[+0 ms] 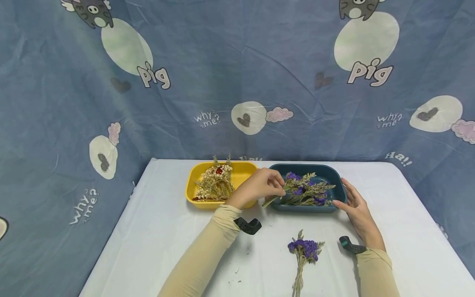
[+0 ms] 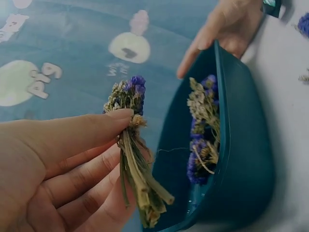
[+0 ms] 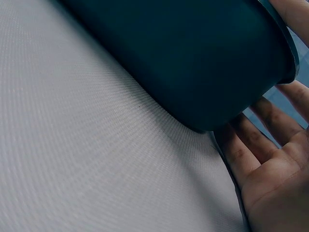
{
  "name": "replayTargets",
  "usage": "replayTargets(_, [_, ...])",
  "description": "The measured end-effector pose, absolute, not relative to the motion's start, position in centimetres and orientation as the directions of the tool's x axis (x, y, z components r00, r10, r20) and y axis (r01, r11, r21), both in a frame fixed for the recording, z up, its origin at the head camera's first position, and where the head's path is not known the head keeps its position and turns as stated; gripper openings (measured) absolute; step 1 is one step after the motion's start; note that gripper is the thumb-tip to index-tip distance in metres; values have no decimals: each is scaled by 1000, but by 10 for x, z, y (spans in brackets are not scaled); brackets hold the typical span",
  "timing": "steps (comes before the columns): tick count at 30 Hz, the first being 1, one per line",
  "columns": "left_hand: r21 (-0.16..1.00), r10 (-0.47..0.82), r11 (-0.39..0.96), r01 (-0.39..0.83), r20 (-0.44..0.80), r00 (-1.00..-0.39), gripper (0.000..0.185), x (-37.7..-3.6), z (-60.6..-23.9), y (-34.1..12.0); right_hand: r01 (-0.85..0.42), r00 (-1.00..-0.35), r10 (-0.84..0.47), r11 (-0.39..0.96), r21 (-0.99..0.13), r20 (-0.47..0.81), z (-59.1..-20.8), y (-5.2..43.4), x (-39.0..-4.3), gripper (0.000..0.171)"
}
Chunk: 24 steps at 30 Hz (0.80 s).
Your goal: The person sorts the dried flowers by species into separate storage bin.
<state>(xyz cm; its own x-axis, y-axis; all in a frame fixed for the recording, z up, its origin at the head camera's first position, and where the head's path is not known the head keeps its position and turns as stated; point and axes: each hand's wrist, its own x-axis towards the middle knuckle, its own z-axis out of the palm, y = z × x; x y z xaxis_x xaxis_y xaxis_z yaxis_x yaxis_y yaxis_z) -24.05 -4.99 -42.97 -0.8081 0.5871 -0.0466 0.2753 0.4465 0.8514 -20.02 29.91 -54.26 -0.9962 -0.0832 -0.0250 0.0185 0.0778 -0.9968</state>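
My left hand (image 1: 257,188) pinches a small bunch of dried purple flowers (image 2: 140,186) between thumb and fingers, over the left end of a dark teal tray (image 1: 302,208). In the left wrist view, twine wraps its stems just below the blooms, and the cut ends point down. Other bunches of purple and pale dried flowers (image 2: 203,133) lie inside the tray. At the tray's right end, my right hand (image 1: 359,212) holds the corner, thumb at the front rim and fingers along the end wall. The right wrist view has those fingers (image 3: 256,140) against the tray's outside.
Left of the teal tray stands a yellow tray (image 1: 243,171) with dried cream and red flower bunches (image 1: 215,183). A tied purple bunch (image 1: 305,251) lies on the white table (image 1: 163,231) nearer me. A patterned blue cloth (image 1: 208,74) hangs behind.
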Motion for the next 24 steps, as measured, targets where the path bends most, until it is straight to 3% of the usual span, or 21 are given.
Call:
replayTargets(14, [793, 608, 531, 297, -113, -786, 14, -292, -432, -4, 29, -996, -80, 79, -996, -35, -543, 301, -199, 88])
replayTargets(24, [741, 652, 596, 309, -222, -725, 13, -300, -445, 22, 23, -995, -92, 63, -998, -29, -544, 299, -200, 87])
